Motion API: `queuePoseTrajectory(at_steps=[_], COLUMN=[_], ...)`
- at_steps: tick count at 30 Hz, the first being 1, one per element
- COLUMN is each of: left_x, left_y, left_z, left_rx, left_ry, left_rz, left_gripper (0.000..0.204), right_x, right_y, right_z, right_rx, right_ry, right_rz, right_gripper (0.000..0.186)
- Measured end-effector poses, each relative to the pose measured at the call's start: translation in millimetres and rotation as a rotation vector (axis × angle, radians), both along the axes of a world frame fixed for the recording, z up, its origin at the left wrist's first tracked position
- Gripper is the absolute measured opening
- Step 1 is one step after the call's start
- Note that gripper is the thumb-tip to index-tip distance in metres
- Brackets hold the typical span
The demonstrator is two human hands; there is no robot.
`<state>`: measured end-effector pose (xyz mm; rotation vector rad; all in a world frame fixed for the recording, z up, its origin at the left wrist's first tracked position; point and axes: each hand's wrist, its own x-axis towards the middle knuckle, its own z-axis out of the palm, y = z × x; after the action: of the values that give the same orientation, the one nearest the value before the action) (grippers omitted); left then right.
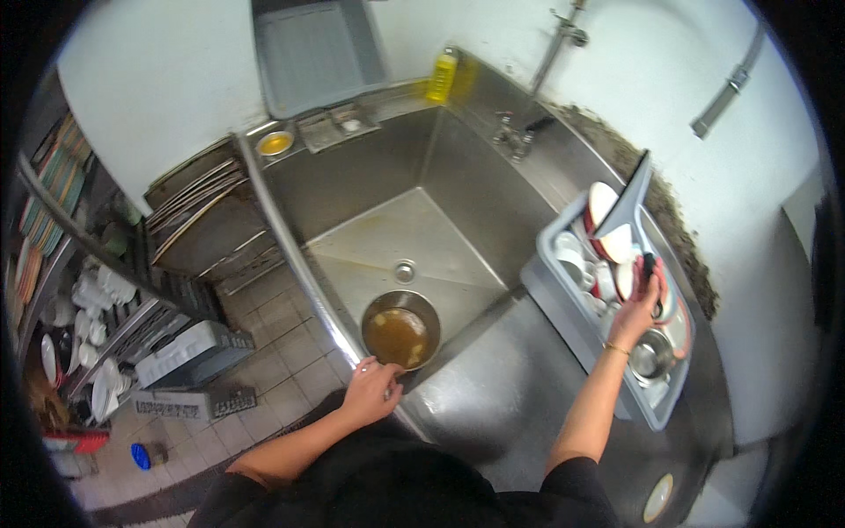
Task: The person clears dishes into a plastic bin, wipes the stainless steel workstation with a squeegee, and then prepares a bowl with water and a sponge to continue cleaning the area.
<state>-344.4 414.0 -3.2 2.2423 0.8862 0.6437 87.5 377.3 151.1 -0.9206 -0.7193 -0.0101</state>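
Observation:
My left hand (374, 387) grips the near rim of a metal pot (396, 330) of brown liquid with pale pieces, which sits in the front of a steel sink (352, 246). My right hand (642, 304) is closed around a dark handle (650, 264) over a grey plastic tub (563, 290) on the right drainboard; what the handle belongs to is partly hidden. The tub holds several cups, red-and-white bowls (603, 207), plates and a steel container (650, 356). A grey-and-black flat item (627, 198) leans up among them.
A tap (519, 132) stands behind the sink, near a yellow bottle (443, 75), a small bowl (275, 143) and a grey tray (317, 48). Racks of dishes (88, 308), baking trays (198, 211) and grey crates (185, 361) are at left. A saucer (657, 497) lies front right.

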Motion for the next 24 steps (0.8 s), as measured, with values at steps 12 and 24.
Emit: queuePoseTrajectory(at_steps=[12, 24], left_x=[-74, -92], left_y=[251, 395], left_z=[26, -5], left_rx=[-0.036, 0.093], left_ry=[-0.014, 0.267], left_rz=[0.159, 0.124], left_gripper=[0.024, 0.012], right_x=[-123, -59], right_y=[199, 480], right_z=[-35, 34], right_rx=[-0.427, -0.726], right_ry=[-0.458, -0.346], right_rz=[0.149, -0.325], right_gripper=[0.027, 0.049])
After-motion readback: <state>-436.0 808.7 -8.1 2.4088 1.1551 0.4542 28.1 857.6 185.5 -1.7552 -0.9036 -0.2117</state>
